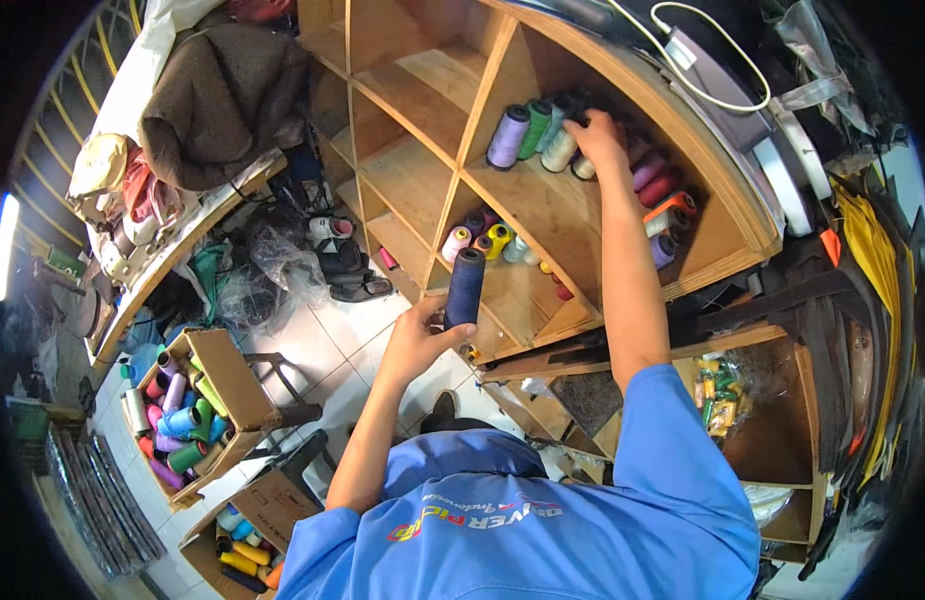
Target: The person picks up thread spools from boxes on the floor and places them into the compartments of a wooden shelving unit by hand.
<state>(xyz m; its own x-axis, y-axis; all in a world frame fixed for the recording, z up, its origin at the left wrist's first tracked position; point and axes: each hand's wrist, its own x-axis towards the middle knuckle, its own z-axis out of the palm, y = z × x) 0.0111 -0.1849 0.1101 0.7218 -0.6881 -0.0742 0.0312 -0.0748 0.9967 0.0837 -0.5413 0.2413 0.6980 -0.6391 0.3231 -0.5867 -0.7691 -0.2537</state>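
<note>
My left hand is wrapped round a navy blue thread spool, held upright in front of the wooden shelf. My right arm stretches into the upper right compartment. There my right hand curls its fingers among a row of spools; they seem to grip one, mostly hidden. Left of it stand a cream spool, a green spool and a lilac spool. Beyond my forearm are a dark red spool and an orange-topped spool. Smaller spools, one yellow, sit in the compartment below.
At lower left, a cardboard box overflows with colourful spools; another carton with spools stands nearer. A brown cloth lies on the table at upper left. Straps and zippers hang at right. A white cable crosses the shelf top.
</note>
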